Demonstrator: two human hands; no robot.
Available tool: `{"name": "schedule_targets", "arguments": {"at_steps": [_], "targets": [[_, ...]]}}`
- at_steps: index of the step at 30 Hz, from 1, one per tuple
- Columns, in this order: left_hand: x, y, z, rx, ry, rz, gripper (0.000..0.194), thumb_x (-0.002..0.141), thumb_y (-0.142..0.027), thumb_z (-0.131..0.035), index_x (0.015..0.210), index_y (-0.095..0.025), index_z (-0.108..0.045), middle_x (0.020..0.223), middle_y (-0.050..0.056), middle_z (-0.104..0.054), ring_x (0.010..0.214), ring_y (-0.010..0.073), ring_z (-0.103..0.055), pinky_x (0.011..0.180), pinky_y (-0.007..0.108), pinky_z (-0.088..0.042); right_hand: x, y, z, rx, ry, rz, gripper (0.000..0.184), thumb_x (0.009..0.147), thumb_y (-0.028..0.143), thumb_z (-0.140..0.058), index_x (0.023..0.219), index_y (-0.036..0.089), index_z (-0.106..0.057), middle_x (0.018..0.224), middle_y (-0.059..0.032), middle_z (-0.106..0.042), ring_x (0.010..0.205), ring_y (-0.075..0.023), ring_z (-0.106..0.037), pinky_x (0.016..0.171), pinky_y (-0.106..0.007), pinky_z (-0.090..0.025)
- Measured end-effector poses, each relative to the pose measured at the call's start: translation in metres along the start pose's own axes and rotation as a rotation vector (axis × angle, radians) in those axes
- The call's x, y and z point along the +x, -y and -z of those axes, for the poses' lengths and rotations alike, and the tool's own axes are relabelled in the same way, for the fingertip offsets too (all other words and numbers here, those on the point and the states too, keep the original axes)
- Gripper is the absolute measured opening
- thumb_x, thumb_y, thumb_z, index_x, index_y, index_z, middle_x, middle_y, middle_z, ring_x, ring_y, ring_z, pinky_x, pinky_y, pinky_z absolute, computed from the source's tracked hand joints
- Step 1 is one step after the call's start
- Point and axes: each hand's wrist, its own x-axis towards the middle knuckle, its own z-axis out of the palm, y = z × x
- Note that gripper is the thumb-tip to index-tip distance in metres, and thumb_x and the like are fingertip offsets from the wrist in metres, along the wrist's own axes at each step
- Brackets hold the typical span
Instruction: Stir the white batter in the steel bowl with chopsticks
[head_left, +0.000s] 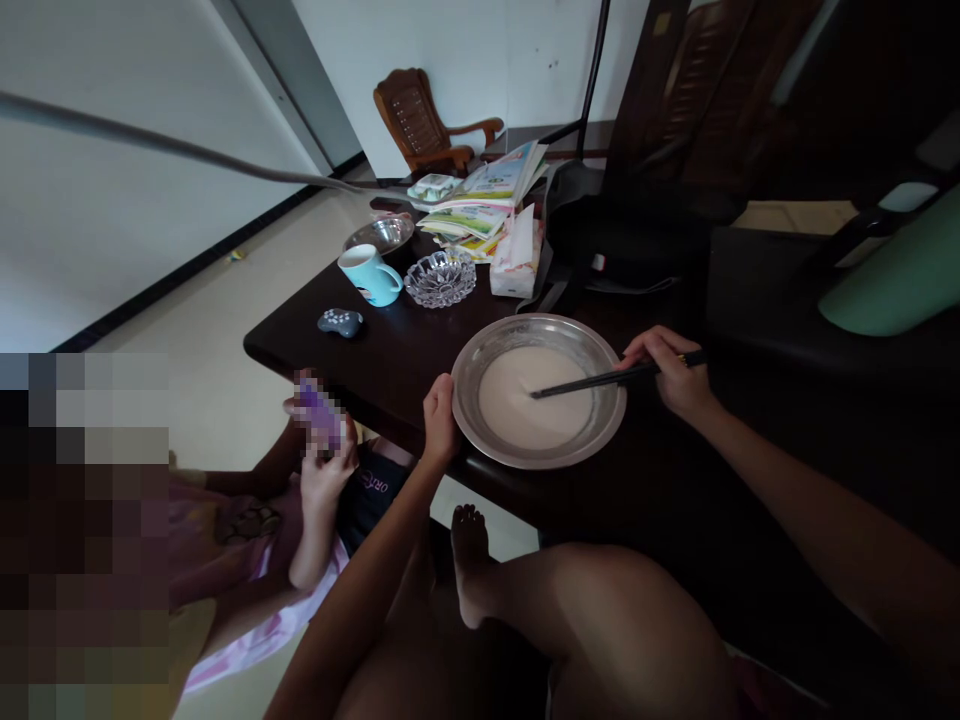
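Observation:
A wide metal bowl (466, 420) stands near the edge of a dark table, holding a pale, creamy liquid (517, 415). My left hand (441, 415) grips the bowl's left rim, its fingers partly hidden behind the wall. On the other side my right hand (673, 372) is closed around dark chopsticks (592, 381). They slant down to the left over the rim, and their tips dip into the liquid near its middle. Whether the bowl's base rests fully on the table is hard to see.
Behind the bowl are a tissue pack (517, 262), a glass ashtray (441, 280), a light blue mug (373, 276), a second metal bowl (382, 234), a small grey object (340, 322) and booklets (487, 200). Another person (255, 530) sits at left. A green object (900, 275) is at right.

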Motion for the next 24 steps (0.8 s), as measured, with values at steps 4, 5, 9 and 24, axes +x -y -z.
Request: {"name": "schedule_targets", "arguments": {"at_steps": [4, 5, 9, 24], "targets": [[0.0005, 0.0011, 0.0006, -0.002, 0.016, -0.018, 0.047, 0.08, -0.054, -0.063, 0.059, -0.019, -0.04, 0.062, -0.004, -0.034, 0.059, 0.0102, -0.032, 0.055, 0.021, -0.034, -0.0001, 0.001, -0.0007, -0.088, 0.067, 0.028, 0.032, 0.088, 0.051, -0.057, 0.074, 0.026, -0.071, 0.073, -0.0023, -0.072, 0.074, -0.0207, -0.068, 0.072, -0.037, -0.054], [0.0004, 0.0009, 0.0007, 0.001, 0.016, -0.021, 0.047, 0.081, -0.053, -0.063, 0.059, -0.019, -0.039, 0.062, -0.004, -0.033, 0.059, 0.0102, -0.032, 0.055, 0.021, -0.034, 0.0, 0.0008, -0.0006, -0.103, 0.053, 0.04, 0.032, 0.088, 0.051, -0.057, 0.073, 0.026, -0.071, 0.074, -0.0024, -0.072, 0.076, -0.0209, -0.068, 0.074, -0.037, -0.054], [-0.0007, -0.0011, 0.0002, 0.009, 0.015, -0.002, 0.046, 0.081, -0.051, -0.063, 0.058, -0.019, -0.039, 0.061, -0.004, -0.033, 0.058, 0.0102, -0.032, 0.055, 0.021, -0.035, 0.0, -0.0011, -0.0002, 0.019, 0.002, 0.003, 0.033, 0.089, 0.053, -0.054, 0.074, 0.027, -0.068, 0.065, -0.001, -0.069, 0.063, -0.0205, -0.067, 0.063, -0.037, -0.054], [0.0001, 0.002, 0.0004, -0.017, 0.014, -0.005, 0.045, 0.082, -0.05, -0.062, 0.059, -0.019, -0.04, 0.062, -0.004, -0.034, 0.058, 0.0098, -0.033, 0.054, 0.021, -0.033, 0.0001, -0.0013, 0.0009, -0.1, 0.047, 0.053, 0.032, 0.089, 0.052, -0.056, 0.074, 0.027, -0.071, 0.074, -0.0019, -0.072, 0.077, -0.0211, -0.068, 0.075, -0.038, -0.054]]}}
